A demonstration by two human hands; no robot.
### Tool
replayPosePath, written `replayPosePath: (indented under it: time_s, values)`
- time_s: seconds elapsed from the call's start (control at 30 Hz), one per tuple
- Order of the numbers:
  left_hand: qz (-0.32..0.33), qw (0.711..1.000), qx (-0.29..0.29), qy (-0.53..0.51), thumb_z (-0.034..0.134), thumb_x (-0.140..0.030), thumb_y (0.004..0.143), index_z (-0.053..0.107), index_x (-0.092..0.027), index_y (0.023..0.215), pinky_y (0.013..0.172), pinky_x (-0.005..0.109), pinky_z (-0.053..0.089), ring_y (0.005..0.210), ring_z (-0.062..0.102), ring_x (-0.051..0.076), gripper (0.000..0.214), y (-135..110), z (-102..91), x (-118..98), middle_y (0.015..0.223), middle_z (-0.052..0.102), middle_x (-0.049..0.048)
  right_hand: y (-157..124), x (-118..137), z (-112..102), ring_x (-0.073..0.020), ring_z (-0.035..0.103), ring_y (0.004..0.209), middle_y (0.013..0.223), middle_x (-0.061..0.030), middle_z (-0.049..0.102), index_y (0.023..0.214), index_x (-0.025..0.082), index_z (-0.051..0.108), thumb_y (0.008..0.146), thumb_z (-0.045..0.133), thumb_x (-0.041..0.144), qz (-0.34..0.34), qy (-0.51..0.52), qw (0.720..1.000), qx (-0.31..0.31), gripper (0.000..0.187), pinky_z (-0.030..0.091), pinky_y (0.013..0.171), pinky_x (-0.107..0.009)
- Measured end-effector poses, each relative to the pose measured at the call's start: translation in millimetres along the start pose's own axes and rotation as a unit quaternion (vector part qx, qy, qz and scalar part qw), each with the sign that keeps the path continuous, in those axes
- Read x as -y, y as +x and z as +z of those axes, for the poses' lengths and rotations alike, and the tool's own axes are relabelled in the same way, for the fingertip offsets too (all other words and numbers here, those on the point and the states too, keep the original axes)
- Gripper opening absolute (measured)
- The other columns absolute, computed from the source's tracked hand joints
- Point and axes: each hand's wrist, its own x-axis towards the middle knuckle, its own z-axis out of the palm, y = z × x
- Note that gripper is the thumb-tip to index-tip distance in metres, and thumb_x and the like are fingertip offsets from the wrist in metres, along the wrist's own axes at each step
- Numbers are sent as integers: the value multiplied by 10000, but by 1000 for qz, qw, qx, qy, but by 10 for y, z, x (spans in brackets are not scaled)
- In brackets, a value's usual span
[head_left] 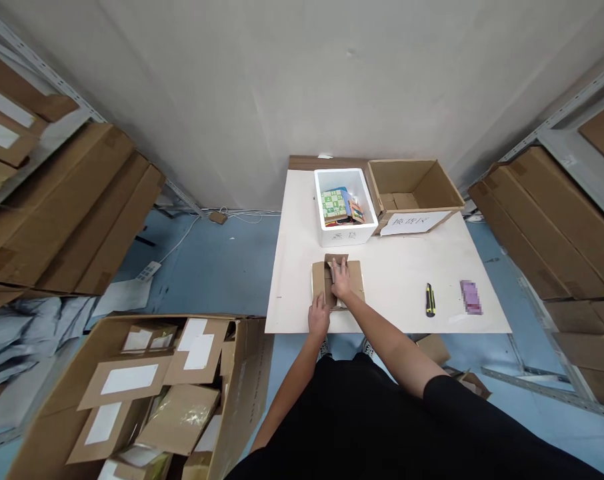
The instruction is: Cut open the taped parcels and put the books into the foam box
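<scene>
A small cardboard box (356, 273) lies near the front edge of the table, its flaps unfolded. My left hand (319, 316) grips the near left side of this box, fingers at the edge of the left flap. Over the opening, my right hand (341, 280) has its fingers stretched out and apart, pointing to the far flap. It partly covers the inside, so what lies in the box cannot be made out. Farther right on the table are a yellow and black box cutter (431, 300) and a blurred purple item (471, 297).
Behind the small box stands a white foam bin (346, 235) with booklets and small packs. Beside it is a large open carton (422, 222) with a paper label. A big carton (252, 373) full of parcels stands at lower left. Shelves with boxes (82, 213) flank both sides.
</scene>
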Motion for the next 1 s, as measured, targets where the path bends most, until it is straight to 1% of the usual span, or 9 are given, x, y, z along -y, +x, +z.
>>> replayPosePath:
  time_s: [0.13,0.3,0.37,0.47,0.67,0.73,0.83,0.93,1.0]
  values:
    - [-19,999,16,-27,561,-99,961,749,-210,973,1066,532,544,1497,477,360,219,50,-16,-21,1605,546,145,-17,-231,-6,-345,640,1336,1807,-132,-74,1734,403,96,787,694,106,-39,51,998,-3,1159,594,1016,-468]
    - [-66,997,9,-27,551,-104,959,755,-190,999,1069,527,542,1528,440,372,224,147,-101,66,1613,536,164,-156,-218,-115,-344,710,1227,1806,-146,-17,1729,365,212,763,650,43,-59,30,998,-21,1109,622,963,-466]
    - [-81,996,-6,-32,529,-125,981,760,-196,1067,1073,511,543,1533,437,366,257,211,-161,120,1609,543,163,-233,-143,-206,-354,689,1273,1805,-142,16,1729,328,235,769,586,13,-63,34,997,-37,1070,619,976,-459]
    - [-73,996,-16,-48,523,-154,999,751,-195,1183,1135,503,502,1568,392,364,296,356,-269,167,1641,508,159,-332,-6,-370,-320,533,1476,1804,-93,121,1739,282,204,790,491,5,-98,59,989,-90,1029,571,1085,-426]
    - [-89,995,21,29,471,-104,961,742,-141,1240,1092,521,537,1535,434,373,391,567,-552,267,1590,554,197,-355,95,-853,-277,334,1604,1795,-36,188,1743,231,198,782,477,23,-142,67,975,-156,1022,463,1214,-411]
    - [-86,993,44,63,475,-96,951,769,-157,1143,1073,526,550,1543,418,382,357,533,-662,353,1610,534,183,-322,-70,-1016,-273,317,1611,1785,-59,225,1743,208,191,771,488,26,-132,89,971,-179,1033,409,1258,-434]
    - [-62,989,67,115,515,-103,935,771,-198,987,1052,521,569,1549,398,376,278,414,-817,512,1640,513,125,-272,-553,-1128,-243,330,1607,1755,-82,314,1736,186,204,802,483,60,-111,132,964,-201,983,351,1294,-442]
    - [-59,986,80,137,521,-118,931,756,-222,952,1053,516,573,1532,417,367,258,293,-953,655,1636,516,102,-258,-1205,-1040,-216,404,1566,1717,-103,390,1727,180,197,876,463,132,-62,159,964,-203,893,395,1260,-430]
    - [-64,986,83,133,537,-113,902,754,-236,1067,1064,530,567,1524,424,371,299,237,-1026,696,1633,516,106,-284,-1642,-905,-244,445,1540,1689,-128,428,1724,182,182,875,497,172,-15,133,970,-202,905,429,1227,-472]
